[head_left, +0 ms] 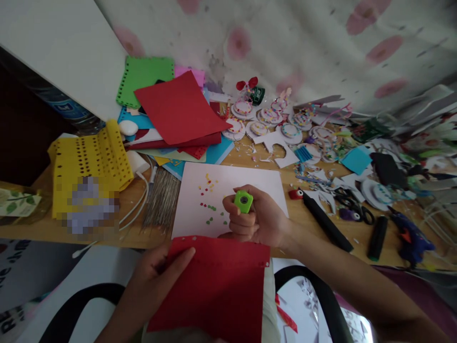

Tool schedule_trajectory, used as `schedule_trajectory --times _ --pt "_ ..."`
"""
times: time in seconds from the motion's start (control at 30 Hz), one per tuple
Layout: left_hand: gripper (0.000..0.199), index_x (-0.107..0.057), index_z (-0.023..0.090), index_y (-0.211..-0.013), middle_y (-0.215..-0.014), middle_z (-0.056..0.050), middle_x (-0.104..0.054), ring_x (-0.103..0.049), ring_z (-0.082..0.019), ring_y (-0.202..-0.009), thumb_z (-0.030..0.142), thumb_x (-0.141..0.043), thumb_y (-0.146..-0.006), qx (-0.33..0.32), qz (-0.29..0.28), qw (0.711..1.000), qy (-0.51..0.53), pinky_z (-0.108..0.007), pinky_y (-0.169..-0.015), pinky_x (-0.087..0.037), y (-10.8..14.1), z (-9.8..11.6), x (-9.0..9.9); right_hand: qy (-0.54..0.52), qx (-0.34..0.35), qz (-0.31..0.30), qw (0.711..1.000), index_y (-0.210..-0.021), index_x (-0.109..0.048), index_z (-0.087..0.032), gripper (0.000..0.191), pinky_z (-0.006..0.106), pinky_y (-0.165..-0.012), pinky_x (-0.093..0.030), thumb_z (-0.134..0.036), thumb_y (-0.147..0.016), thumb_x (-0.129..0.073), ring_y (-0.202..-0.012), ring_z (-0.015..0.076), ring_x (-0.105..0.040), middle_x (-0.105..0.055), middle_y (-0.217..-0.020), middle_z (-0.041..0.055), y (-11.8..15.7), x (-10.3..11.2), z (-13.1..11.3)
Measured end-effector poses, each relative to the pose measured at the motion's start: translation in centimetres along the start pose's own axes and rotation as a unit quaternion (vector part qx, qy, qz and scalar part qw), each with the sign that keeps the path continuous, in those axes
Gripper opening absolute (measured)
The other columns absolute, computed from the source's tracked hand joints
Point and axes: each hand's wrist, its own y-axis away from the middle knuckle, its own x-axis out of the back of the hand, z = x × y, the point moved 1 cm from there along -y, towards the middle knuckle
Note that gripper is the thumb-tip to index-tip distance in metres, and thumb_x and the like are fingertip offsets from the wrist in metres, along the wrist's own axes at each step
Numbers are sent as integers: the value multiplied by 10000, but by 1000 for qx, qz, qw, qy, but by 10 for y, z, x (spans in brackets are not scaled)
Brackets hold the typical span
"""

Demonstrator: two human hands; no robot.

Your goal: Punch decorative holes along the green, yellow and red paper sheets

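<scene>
My left hand [164,271] grips the upper left corner of a red paper sheet [210,300], its thumb lying on top. The sheet rests over my lap, and its folded top edge carries a few small punched holes. Just above that edge, my right hand [253,214] is closed around a green craft punch [243,202], with the round end facing up. Beneath it lies a white paper sheet [228,178] on the table, scattered with tiny red, yellow and green punched shapes.
A red sheet [182,107] tops the paper pile at back left. Yellow punched paper [89,157] and a bundle of thin wires [162,200] lie left. To the right are a black marker-like tool [326,221], scissors [353,202] and a blue glue gun [410,233]. Decorated discs [259,128] stand behind.
</scene>
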Motion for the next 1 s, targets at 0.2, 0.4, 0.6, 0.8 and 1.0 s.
schedule_trajectory --times 0.2,0.4,0.6,0.8,1.0 --pt "273 -734 245 -911 -875 -2 -754 -681 -191 -839 473 -662 -780 0 1 1000 25 -213 -719 -533 1 -1 1 62 25 -5 998 -684 -543 -160 386 212 -395 -142 -409 -833 -287 -384 81 -133 -213 -433 -75 1 -7 3" --pt "257 -723 217 -862 -829 -5 -746 -666 -186 -799 452 -630 -808 -20 2 1000 9 -221 -681 -511 1 3 0 215 100 77 968 -860 -586 -149 283 222 -476 -264 -406 -842 -467 -505 85 -343 -448 -634 -21 10 -11 4" --pt "204 -713 225 -891 -867 14 -739 -657 -173 -834 382 -593 -841 -72 36 995 -61 -229 -757 -495 7 12 -3 575 203 122 783 -880 -602 -187 248 271 -690 -422 -312 -735 -759 -741 142 -500 -550 -802 5 18 -29 4" --pt "200 -712 228 -864 -799 26 -732 -644 -150 -716 342 -548 -876 -128 35 981 -141 -213 -657 -476 20 23 -6 664 265 79 695 -974 -616 -207 328 314 -773 -469 -322 -718 -786 -877 190 -557 -582 -959 60 20 -37 14" --pt "211 -706 227 -836 -738 32 -719 -627 -136 -649 324 -529 -896 -157 25 973 -166 -205 -612 -460 23 25 -8 644 249 101 717 -992 -599 -227 312 299 -740 -471 -310 -743 -768 -827 177 -579 -619 -911 36 22 -35 17"
